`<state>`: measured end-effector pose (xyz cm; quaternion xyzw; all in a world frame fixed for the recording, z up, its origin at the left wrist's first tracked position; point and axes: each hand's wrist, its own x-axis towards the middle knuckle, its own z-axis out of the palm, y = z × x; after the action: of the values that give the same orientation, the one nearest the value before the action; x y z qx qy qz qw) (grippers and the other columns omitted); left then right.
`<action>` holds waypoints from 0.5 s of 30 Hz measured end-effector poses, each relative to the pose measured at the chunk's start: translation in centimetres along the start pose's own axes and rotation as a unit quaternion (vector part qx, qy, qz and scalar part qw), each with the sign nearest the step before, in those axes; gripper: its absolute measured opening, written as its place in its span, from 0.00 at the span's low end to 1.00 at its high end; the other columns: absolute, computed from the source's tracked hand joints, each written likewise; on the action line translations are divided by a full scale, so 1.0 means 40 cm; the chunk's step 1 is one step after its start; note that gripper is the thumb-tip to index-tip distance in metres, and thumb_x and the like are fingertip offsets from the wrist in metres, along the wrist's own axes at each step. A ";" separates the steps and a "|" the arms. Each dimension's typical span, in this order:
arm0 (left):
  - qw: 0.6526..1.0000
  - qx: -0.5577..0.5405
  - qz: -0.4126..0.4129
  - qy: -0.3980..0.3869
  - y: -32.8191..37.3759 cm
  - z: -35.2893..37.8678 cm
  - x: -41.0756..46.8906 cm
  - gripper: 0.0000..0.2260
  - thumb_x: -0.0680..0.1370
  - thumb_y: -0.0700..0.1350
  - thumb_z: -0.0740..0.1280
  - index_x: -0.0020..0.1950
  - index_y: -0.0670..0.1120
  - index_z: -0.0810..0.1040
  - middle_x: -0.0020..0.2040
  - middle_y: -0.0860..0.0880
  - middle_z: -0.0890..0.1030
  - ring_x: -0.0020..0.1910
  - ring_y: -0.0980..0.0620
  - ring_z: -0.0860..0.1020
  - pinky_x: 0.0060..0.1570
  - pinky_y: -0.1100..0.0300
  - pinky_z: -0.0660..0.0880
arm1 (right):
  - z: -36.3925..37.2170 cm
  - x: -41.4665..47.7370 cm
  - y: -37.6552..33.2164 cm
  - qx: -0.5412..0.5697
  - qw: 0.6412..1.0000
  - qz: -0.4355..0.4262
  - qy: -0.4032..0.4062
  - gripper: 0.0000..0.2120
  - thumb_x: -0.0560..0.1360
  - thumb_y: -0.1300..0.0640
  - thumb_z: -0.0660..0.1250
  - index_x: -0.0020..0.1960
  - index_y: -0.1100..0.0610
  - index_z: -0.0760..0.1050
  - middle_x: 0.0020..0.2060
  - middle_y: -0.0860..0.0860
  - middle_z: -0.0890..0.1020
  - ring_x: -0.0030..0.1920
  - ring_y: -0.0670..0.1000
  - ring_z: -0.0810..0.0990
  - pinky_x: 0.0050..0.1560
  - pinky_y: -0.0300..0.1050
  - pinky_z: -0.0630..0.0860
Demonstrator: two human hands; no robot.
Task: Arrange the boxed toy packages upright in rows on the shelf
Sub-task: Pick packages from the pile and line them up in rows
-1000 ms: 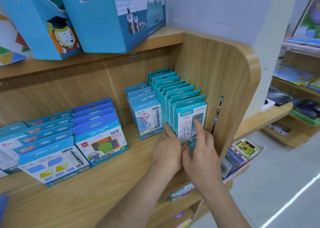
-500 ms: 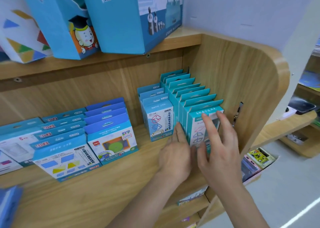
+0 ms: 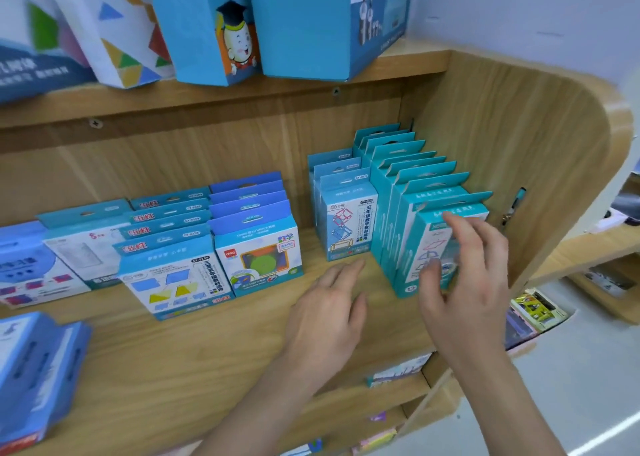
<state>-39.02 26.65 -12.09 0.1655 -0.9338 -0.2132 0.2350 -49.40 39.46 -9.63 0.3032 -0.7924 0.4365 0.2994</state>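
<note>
Several teal toy boxes (image 3: 408,192) stand upright in a row against the shelf's right side panel. My right hand (image 3: 464,275) hovers at the front box of that row, fingers spread and relaxed, touching or nearly touching its face. My left hand (image 3: 329,313) lies flat with straight fingers just above the wooden shelf (image 3: 194,362), in front of a shorter row of light-blue boxes (image 3: 346,213). Further left stand more upright rows: blue boxes with a green disc picture (image 3: 256,244) and boxes with coloured shapes (image 3: 173,275).
Large blue cartons (image 3: 322,19) sit on the upper shelf. A stack of blue boxes (image 3: 38,376) lies at the shelf's front left. The curved side panel (image 3: 519,165) bounds the right. Lower shelves hold more packages (image 3: 536,310).
My left hand has drawn back from the teal row and moved left over the bare shelf. My right hand has lifted slightly, its fingers spreading at the front teal box.
</note>
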 end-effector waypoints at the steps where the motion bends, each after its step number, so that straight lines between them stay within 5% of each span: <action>1: 1.000 -0.009 0.006 0.001 -0.006 -0.005 -0.009 0.21 0.79 0.49 0.61 0.72 0.55 0.65 0.65 0.56 0.73 0.58 0.53 0.75 0.57 0.57 0.72 | 0.000 0.002 0.003 0.006 0.999 0.031 0.010 0.24 0.73 0.64 0.65 0.68 0.58 0.67 0.61 0.58 0.69 0.62 0.55 0.71 0.60 0.36 0.66; 5: 0.998 -0.060 0.025 -0.016 0.011 0.006 0.005 0.21 0.78 0.49 0.63 0.71 0.54 0.66 0.64 0.55 0.74 0.58 0.55 0.75 0.57 0.57 0.73 | -0.011 0.008 0.023 0.004 0.996 0.094 0.012 0.28 0.72 0.62 0.66 0.70 0.56 0.63 0.63 0.55 0.67 0.59 0.55 0.72 0.56 0.55 0.75; 7: 0.995 -0.093 0.018 -0.019 0.044 0.021 0.038 0.23 0.78 0.50 0.64 0.72 0.53 0.63 0.65 0.54 0.73 0.60 0.55 0.73 0.57 0.57 0.73 | -0.019 0.007 0.028 0.000 0.996 0.086 0.003 0.28 0.72 0.63 0.66 0.70 0.56 0.63 0.63 0.55 0.68 0.60 0.54 0.71 0.59 0.48 0.73; 10: 0.989 -0.142 -0.010 -0.026 0.089 0.051 0.089 0.26 0.76 0.53 0.67 0.72 0.53 0.62 0.65 0.54 0.73 0.58 0.54 0.74 0.57 0.56 0.73 | -0.038 -0.007 0.034 -0.002 0.997 0.076 -0.014 0.27 0.72 0.65 0.66 0.70 0.57 0.64 0.63 0.55 0.69 0.62 0.50 0.70 0.60 0.25 0.62; 15: 0.981 -0.187 -0.037 -0.042 0.106 0.104 0.126 0.16 0.75 0.53 0.68 0.61 0.50 0.76 0.54 0.54 0.81 0.49 0.54 0.79 0.50 0.53 0.76 | -0.080 -0.039 0.061 -0.001 0.997 0.071 -0.035 0.28 0.73 0.66 0.65 0.71 0.55 0.64 0.63 0.50 0.68 0.60 0.47 0.72 0.54 0.23 0.65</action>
<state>-46.23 29.54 -11.51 0.1438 -0.8799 -0.3989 0.2144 -49.53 43.67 -10.63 0.2609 -0.8225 0.4447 0.2403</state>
